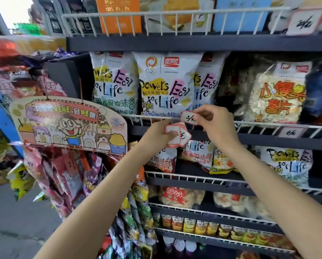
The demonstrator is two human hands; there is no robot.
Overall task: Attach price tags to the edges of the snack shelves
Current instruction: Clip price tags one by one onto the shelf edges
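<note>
One price tag [189, 118] pinched in right hand [215, 122]; left hand [159, 132] clasps spare tags [177, 136].

I see a dark metal rack [175, 43] with white wire rails [156, 15], stacked tier on tier. A cardboard cartoon sign [68, 124] hangs at its left end over dangling packets. Grey floor [16, 221] lies below left — bright daylight [16, 10] shows top left, washed out.

Even, fairly bright light with soft shadows under the shelves [194, 43]. White daylight glares at top left. Edges bend and blur; the centre is sharper.
</note>
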